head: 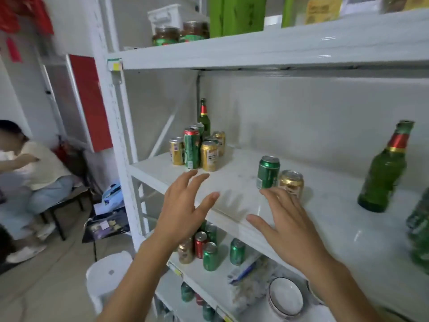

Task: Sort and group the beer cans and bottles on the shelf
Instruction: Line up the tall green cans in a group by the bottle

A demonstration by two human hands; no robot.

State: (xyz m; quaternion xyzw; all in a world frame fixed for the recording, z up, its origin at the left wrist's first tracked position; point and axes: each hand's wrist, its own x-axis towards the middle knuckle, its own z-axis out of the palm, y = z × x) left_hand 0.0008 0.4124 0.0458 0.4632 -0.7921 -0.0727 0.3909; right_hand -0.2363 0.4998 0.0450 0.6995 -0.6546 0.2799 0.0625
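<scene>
reaching in over the front edge of the white shelf (pixel 232 182), both hands were up and holding nothing. the left hand (pixel 183 210) had its fingers spread wide and straight, hovering just short of the cluster at the back-left corner. that cluster was packed tight: a tall green can (pixel 192 148) in front, gold cans (pixel 209 156) either side of it, more cans behind, and a green bottle (pixel 204 117) with a red neck band standing upright at the very rear.

over to the right hand (pixel 287 225), fingers also splayed and relaxed, its fingertips just beside a lone pair mid-shelf: a green can (pixel 268 172) and a shorter gold can (pixel 291 183) touching side by side. whether the fingertips actually met the gold can, i couldn't tell.

well apart on the right stood another green bottle (pixel 384 168), upright, open at the top, with more green cans blurred at the frame's edge (pixel 420 231).

on the lower shelf (pixel 209 282) sat green, red and gold cans, and a white bowl (pixel 286 296). a seated person (pixel 34 163) was off to the left.
</scene>
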